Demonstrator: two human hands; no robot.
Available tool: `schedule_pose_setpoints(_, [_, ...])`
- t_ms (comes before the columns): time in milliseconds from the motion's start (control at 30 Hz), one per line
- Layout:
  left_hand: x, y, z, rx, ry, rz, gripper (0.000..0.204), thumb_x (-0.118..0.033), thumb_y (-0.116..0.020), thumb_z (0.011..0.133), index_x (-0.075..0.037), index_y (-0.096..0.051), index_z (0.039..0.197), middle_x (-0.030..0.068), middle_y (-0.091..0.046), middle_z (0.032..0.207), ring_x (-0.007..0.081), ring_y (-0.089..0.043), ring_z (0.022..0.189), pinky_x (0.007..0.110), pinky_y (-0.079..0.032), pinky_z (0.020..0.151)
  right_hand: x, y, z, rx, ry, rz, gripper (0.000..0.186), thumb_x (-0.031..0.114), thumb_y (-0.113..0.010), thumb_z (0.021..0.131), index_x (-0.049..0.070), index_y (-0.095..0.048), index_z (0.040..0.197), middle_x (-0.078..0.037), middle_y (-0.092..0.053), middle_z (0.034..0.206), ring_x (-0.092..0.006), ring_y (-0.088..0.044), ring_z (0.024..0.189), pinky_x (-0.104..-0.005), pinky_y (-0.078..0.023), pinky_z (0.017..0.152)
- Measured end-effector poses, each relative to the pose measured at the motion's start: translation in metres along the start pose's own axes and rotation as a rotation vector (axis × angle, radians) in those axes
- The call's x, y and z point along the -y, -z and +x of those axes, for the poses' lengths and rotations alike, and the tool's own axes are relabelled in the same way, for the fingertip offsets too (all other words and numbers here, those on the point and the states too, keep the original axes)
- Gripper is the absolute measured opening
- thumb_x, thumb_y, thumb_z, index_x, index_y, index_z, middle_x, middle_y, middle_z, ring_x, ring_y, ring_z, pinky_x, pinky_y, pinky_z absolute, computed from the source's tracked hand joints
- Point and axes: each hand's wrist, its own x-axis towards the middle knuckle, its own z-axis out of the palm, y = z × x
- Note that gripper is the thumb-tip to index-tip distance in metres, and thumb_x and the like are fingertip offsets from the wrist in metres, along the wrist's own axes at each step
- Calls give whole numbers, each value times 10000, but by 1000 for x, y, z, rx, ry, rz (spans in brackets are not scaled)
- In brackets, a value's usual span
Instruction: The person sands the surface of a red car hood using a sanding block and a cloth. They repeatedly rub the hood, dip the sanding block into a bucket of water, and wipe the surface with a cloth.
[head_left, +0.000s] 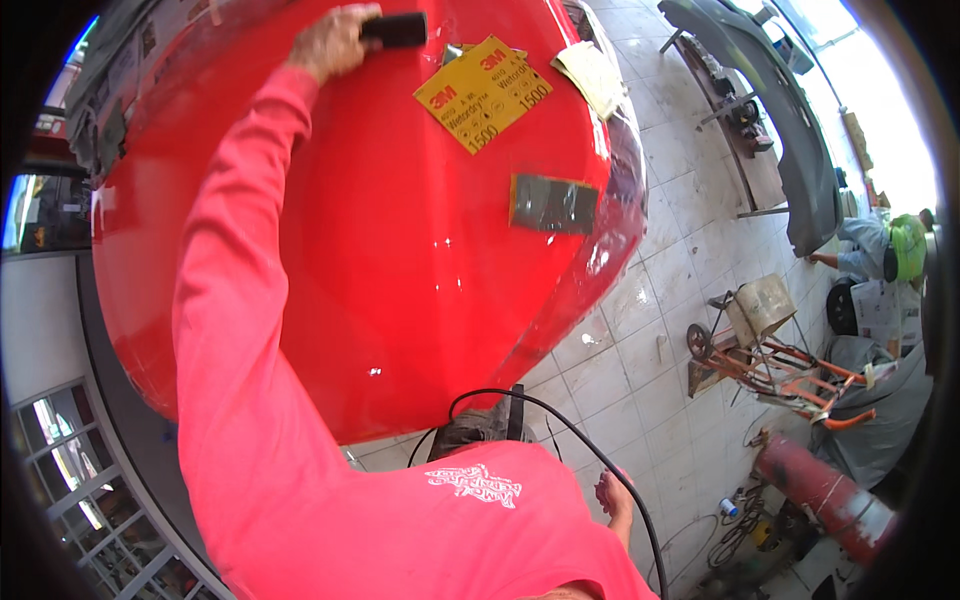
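Observation:
My left hand (pixel 325 48) grips a black sanding block (pixel 398 30) on the glossy red vehicle panel (pixel 350 250), near its upper edge. Beside it lie yellow sandpaper sheets (pixel 482 92) and pale folded paper (pixel 588 78). A dark grey rectangular piece of sandpaper (pixel 553 205) rests lower on the panel. My right hand (pixel 612 495) hangs low at my right side, partly hidden, its fingers curled; what they hold, if anything, I cannot make out. A black hose (pixel 560 420) loops past that hand.
On the tiled floor (pixel 660 270) at right stand a grey body panel on supports (pixel 805 150), an orange trolley with a container (pixel 762 310) and a red tank (pixel 810 485) among cables. A co-worker in green (pixel 900 245) is at the grey panel. A barred window (pixel 60 450) is at left.

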Motion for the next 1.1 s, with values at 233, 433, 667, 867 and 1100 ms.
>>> schedule_pose_setpoints(233, [62,-41,154,-108,193,-2,477,-278,-836,859,-113,-702,1286,164,-731,1277,358,-696,1189,501,-544,997,92,15,13,-121,222,-41,205,183,-637,920,99,-672,1104,-15,-619,664,-95,-517,460,-274,-326,364])
schedule_pose_setpoints(433, [48,-85,216,-348,99,78,261,-175,-562,998,-152,-757,1170,107,-659,1405,359,-583,1324,470,-507,1062,126,6,17,-195,265,-337,284,229,-689,877,46,-751,1084,-47,-708,768,-123,-643,644,-310,-508,565])
schedule_pose_setpoints(667, [-132,-64,222,21,-71,-106,441,-391,-579,1041,-229,-614,1449,154,-752,1234,355,-738,1093,477,-585,947,121,30,35,-145,133,-374,301,211,-673,877,73,-734,1138,-57,-710,787,-149,-671,630,-327,-504,511])
schedule_pose_setpoints(867, [-233,52,4,263,-286,-840,317,-175,-703,880,-25,-691,1158,186,-729,910,339,-722,806,431,-549,766,97,73,58,-9,149,-214,241,159,-641,878,76,-696,1098,-61,-641,671,-175,-594,469,-348,-392,348])
schedule_pose_setpoints(1100, [-269,127,-345,17,764,-1511,364,-81,-659,941,-9,-595,1292,34,-672,1085,160,-658,950,312,-536,899,62,94,139,215,198,-89,73,111,-568,923,73,-612,879,-26,-518,586,-168,-483,389,-352,-383,332])
